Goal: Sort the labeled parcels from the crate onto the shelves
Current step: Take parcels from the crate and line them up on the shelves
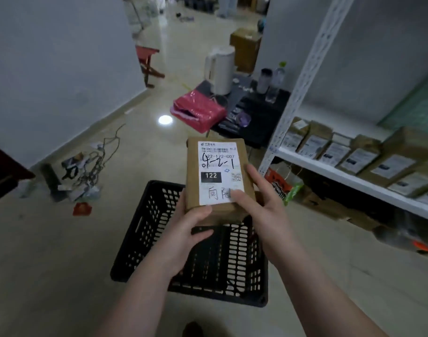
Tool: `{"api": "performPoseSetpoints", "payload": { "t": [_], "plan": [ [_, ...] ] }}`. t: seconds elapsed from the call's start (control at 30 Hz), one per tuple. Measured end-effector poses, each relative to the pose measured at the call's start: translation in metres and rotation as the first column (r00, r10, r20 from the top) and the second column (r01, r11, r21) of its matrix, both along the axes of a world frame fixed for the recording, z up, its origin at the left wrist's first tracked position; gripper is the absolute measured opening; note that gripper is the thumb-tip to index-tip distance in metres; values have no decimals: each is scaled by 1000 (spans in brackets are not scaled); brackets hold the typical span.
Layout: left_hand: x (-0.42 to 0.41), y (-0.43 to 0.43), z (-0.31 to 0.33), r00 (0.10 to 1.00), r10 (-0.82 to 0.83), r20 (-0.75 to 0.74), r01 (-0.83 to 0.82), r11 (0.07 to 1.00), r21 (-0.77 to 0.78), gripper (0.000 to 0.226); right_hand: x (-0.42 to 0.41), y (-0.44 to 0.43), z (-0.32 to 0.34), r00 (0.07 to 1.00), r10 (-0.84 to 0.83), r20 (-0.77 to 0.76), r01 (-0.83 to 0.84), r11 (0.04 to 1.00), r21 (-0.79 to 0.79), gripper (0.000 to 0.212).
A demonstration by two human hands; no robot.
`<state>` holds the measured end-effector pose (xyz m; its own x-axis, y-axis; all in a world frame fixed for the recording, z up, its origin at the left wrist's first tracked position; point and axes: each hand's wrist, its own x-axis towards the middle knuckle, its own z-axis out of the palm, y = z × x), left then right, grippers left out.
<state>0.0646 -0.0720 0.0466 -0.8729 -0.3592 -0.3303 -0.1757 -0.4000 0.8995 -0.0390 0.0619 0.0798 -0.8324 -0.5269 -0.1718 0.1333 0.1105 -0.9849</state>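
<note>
A person is holding one small brown cardboard parcel [216, 176] up in the air, just above the far end of a black plastic crate [145, 229] that is sitting on the floor. Both hands are gripping it. The left hand [186, 229] is cupping the near end from below with its thumb lying on the top edge. The right hand [259, 205] is wrapping round the right side with its thumb pressing on a corner of the white paper label [219, 164]. The label is facing up and is showing a printed 122 and hand-written marks that look like 4-2-1. The parcel is looking light to me, and its flat sides and sharp corners are making it look stiff, not squashy. Plain card is not slippery, so I am guessing that holding it by its two long sides, or flat from below, is the safe way. I cannot tell what is inside, so being gentle is making sense. Counting now: one parcel in the hands and one crate. On the white metal shelf [329, 171] to the right, a row of brown labelled parcels [361, 156] is standing close together. I am counting at least seven, but blur is hiding the rest. I cannot tell whether any parcels are lying in the crate, because the arms are covering part of it.
</note>
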Motion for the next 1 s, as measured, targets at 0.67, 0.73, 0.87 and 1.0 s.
{"api": "performPoseSetpoints", "payload": {
  "t": [0.67,0.73,0.87,1.0],
  "plan": [
    [27,213,130,918,-326,-224,257,922,-290,75,69,245,97,996,-25,-91,-2,958,-288,107],
    [28,228,138,906,-351,-237,269,909,-319,75,75,263,104,990,-55,-126,15,955,-297,105],
    [28,256,156,875,-401,-270,307,892,-331,77,80,300,118,984,-63,-169,6,948,-319,98],
    [20,285,172,842,-464,-275,356,862,-362,67,78,338,133,978,-74,-197,4,942,-337,85]
  ]
}}
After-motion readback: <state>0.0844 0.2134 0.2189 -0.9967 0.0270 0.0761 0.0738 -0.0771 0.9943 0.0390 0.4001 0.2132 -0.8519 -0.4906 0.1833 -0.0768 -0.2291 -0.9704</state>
